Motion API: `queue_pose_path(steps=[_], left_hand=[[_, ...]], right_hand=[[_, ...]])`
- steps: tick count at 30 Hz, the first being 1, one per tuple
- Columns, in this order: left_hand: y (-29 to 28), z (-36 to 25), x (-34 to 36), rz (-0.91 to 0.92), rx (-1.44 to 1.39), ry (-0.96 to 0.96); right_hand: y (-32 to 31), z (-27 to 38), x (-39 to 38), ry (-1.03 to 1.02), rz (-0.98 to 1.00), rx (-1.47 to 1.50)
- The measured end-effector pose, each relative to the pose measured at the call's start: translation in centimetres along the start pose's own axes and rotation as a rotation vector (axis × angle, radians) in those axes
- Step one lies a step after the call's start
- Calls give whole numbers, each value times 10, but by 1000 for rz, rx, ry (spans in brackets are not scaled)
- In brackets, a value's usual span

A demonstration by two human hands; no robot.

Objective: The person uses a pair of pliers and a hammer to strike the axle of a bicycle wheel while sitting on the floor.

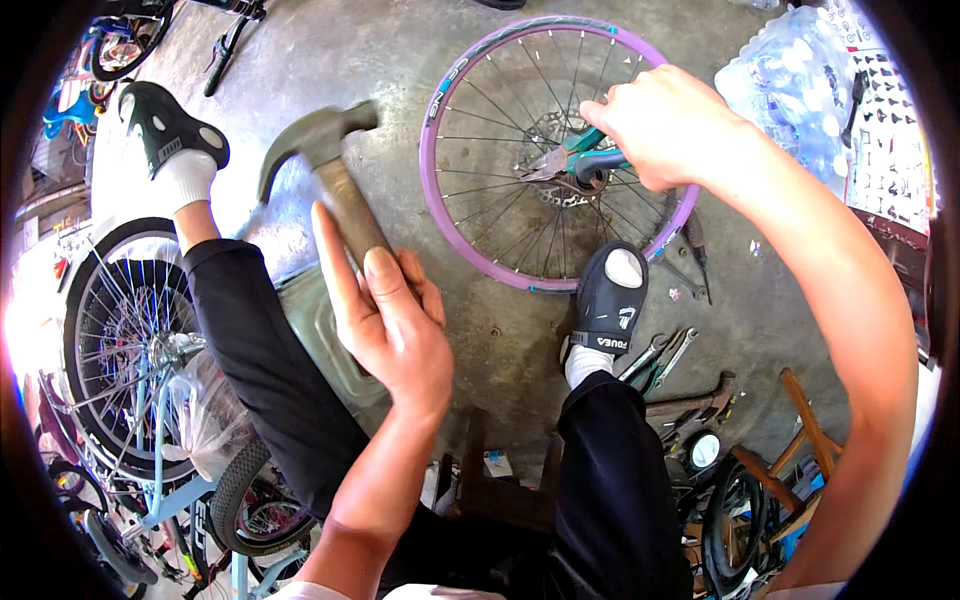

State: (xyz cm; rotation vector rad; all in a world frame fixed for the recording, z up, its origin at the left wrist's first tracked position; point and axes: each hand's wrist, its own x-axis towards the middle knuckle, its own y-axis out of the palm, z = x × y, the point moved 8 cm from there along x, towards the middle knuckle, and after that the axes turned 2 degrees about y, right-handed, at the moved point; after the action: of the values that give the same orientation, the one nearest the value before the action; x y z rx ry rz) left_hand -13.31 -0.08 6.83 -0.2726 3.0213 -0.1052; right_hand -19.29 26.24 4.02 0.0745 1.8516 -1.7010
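My left hand holds a claw hammer by its worn handle, raised left of centre with the head upward. A purple-rimmed bicycle wheel lies on the floor ahead. My right hand is closed on pliers with green handles; their jaws are at the wheel's hub, beside the disc rotor. My fingers hide part of the handles and hub.
My shoes flank the work. Bicycles crowd the left, and a green metal container sits by my leg. Bundled bottles are upper right. Wrenches, an old hammer and a wooden stool are lower right.
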Motion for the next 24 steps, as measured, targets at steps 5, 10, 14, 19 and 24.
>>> queue_pose_path(steps=[5,10,14,19,24], left_hand=[[28,46,-23,408,240,-192],[1,15,1,80,107,21],[13,54,-19,202,266,38],[-4,30,-9,84,95,-103],[12,60,-38,101,77,-88]], right_hand=[[-8,-4,-2,15,31,-60],[-2,-2,1,16,32,-44],[-8,-4,2,-3,51,-91],[-1,-6,-1,-15,70,-105],[-8,3,7,-61,83,-154]])
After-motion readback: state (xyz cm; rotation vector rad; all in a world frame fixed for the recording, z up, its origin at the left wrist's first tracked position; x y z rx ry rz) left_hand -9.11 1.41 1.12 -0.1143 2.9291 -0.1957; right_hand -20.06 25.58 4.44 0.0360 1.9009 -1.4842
